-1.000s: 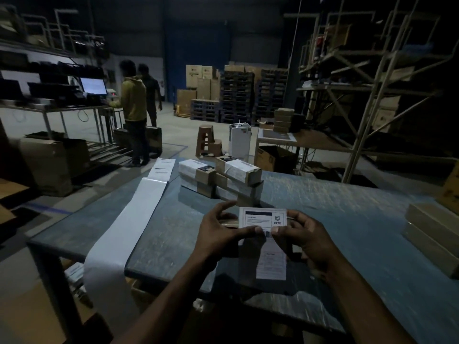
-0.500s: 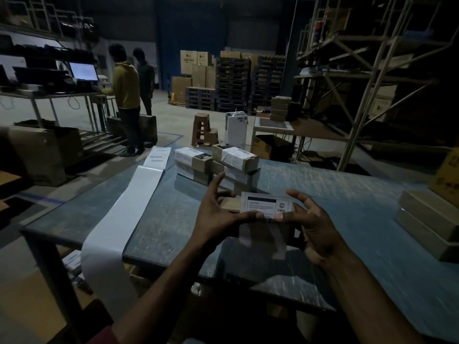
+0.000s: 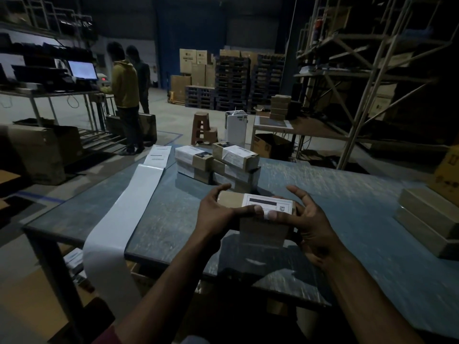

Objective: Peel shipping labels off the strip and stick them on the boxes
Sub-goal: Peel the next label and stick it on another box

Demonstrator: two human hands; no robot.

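Over the table [image 3: 347, 219], both hands — left [image 3: 218, 214], right [image 3: 308, 219] — grip the box [image 3: 231, 198], thumbs pressing its label [image 3: 269, 206].

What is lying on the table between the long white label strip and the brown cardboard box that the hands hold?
Nothing: in the head view only bare grey tabletop separates the strip from the box.
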